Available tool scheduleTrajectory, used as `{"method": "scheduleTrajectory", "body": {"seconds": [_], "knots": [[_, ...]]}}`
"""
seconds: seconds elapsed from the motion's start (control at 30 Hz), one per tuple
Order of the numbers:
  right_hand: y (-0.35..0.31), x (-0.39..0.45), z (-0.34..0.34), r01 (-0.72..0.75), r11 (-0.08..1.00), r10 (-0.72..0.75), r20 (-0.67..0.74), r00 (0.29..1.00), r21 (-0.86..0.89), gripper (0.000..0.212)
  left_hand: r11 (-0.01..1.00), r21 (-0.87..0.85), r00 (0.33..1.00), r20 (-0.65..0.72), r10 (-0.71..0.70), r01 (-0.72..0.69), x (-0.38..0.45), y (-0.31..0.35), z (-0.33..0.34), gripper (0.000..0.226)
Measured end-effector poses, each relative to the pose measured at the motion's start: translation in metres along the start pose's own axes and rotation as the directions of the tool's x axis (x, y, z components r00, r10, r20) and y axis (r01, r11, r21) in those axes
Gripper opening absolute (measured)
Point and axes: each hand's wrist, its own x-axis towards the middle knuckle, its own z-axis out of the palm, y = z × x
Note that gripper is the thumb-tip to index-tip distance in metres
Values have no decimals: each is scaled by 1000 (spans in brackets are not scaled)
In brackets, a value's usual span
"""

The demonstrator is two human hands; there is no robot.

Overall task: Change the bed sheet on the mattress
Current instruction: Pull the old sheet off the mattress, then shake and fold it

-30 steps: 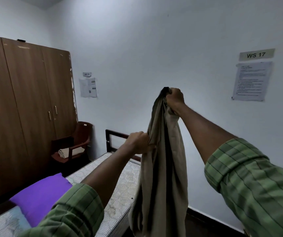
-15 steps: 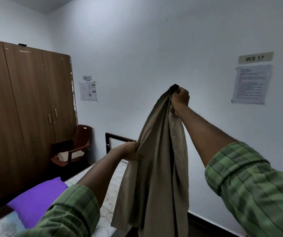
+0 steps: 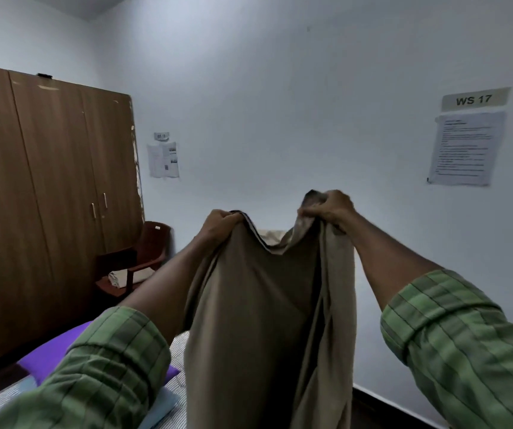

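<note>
Head view, looking forward across a small room: both arms were raised in front of the person, sleeves of a green checked shirt rolled at the forearm. The left hand [image 3: 221, 222] gripped a bunched top edge of a tan bed sheet [image 3: 258, 320], fingers curled round the cloth. The right hand [image 3: 326, 210] held another bunch of the same edge a little higher, fingers and thumb closed over a gathered corner. Between the two hands the edge sagged in a shallow dip, and the rest of the sheet hung straight down in long folds past the bottom of the frame, in the air and not spread on anything. Below and left of the sheet lay the mattress [image 3: 178, 340], quilted and pale, only a small strip showing. On it sat a purple pillow [image 3: 52, 354], partly hidden by the left sleeve, with a light blue pillow [image 3: 159, 407] just beside it. A brown wooden wardrobe [image 3: 47, 196] stood along the left wall. A dark brown chair [image 3: 143, 252] stood at the wardrobe's far end, with folded pale cloth [image 3: 119, 278] on its seat. On the white wall hung a sign reading WS 17 [image 3: 473, 100] above a printed notice [image 3: 465, 148], and a smaller notice [image 3: 162, 159] near the wardrobe.
</note>
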Motion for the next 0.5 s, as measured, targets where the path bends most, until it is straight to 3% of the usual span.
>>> {"method": "scheduleTrajectory", "body": {"seconds": [0.1,0.17,0.23,0.33,0.5], "knots": [[-15,-12,26,168,965,-208,199,958,199,39,998,-53,990,133,48,-41,-1,30,26,37],[-29,-22,41,78,916,-242,386,890,394,28,991,-129,984,164,63,-41,1,49,41,32],[-37,-24,49,35,911,-259,504,824,410,30,989,-147,986,159,53,-29,6,57,47,31],[-36,-14,53,60,930,-240,472,848,364,18,993,-90,979,185,89,-74,11,50,44,37],[-29,-7,47,-31,878,-191,409,893,478,21,917,247,913,343,220,-313,12,39,26,61]]}}
